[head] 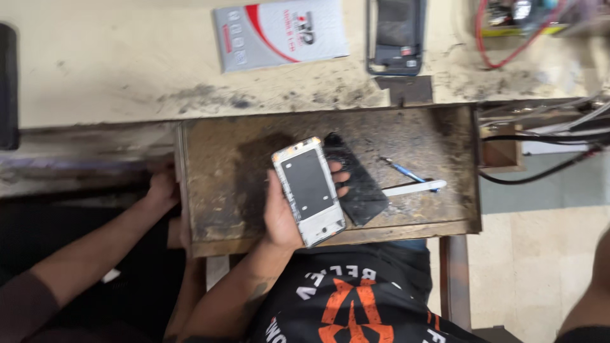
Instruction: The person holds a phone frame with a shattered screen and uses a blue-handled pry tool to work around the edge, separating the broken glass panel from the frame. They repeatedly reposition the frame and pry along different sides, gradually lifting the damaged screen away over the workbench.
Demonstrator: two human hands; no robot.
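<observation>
One opened smartphone with a white frame and a dark grey inner plate (pixel 309 190) is held in the left hand (pixel 283 219), above the near part of a stained, worn wooden drawer (pixel 222 159) that is pulled out. The phone is clasped edge to edge: the thumb is laid along its left side, the fingertips (pixel 342 170) are curled over its right side, and the palm is hidden behind it. The phone is tilted, with its top end pointed away from the body.

The right hand is not seen.

A black flat phone cover (pixel 359 190) is laid on the drawer floor just right of the phone, and its left edge is partly covered by the phone and the fingertips. A blue-handled thin screwdriver (pixel 401 170) and a white flat plastic pry strip (pixel 413 188) are laid near the cover, further right.

The drawer's left wall is gripped by another person's hand (pixel 162 190), which comes from a dark sleeve at the lower left.

On the scuffed beige bench top (pixel 114 63) behind the drawer, a white and red flat packet (pixel 279 32) and a dark phone housing (pixel 396 35) are placed well apart from the held phone. A red wire loop (pixel 502 57) and black cables (pixel 540 171) are seen at the right.
</observation>
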